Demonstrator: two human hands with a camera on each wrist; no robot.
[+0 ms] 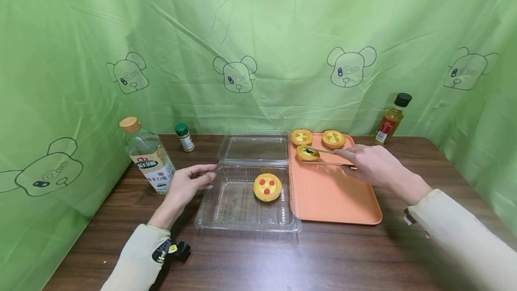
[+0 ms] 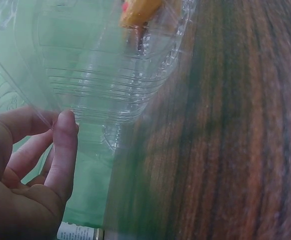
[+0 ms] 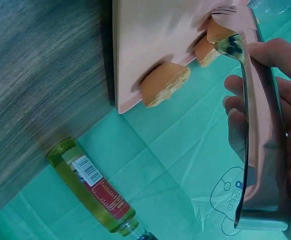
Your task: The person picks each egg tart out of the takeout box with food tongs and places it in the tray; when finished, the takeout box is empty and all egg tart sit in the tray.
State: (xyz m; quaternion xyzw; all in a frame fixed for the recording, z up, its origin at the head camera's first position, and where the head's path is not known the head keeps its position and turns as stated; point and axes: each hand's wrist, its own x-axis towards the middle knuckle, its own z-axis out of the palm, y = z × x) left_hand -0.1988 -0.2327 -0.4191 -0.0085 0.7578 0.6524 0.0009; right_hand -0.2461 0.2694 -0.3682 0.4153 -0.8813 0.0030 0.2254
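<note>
In the head view, a clear plastic clamshell container lies with its lid folded back, holding one egg tart with red toppings. My left hand is at its left side; in the left wrist view the thumb and fingers pinch the container's edge. My right hand holds metal tongs over the orange tray. Between the tongs' tips is an egg tart with dark topping, at the tray's left side. Two more egg tarts, one at the back left and one beside it, sit on the tray.
A large vinegar bottle stands left of my left hand, with a small green-capped shaker behind. An oil bottle stands at the back right. Green cloth hangs behind the wooden table.
</note>
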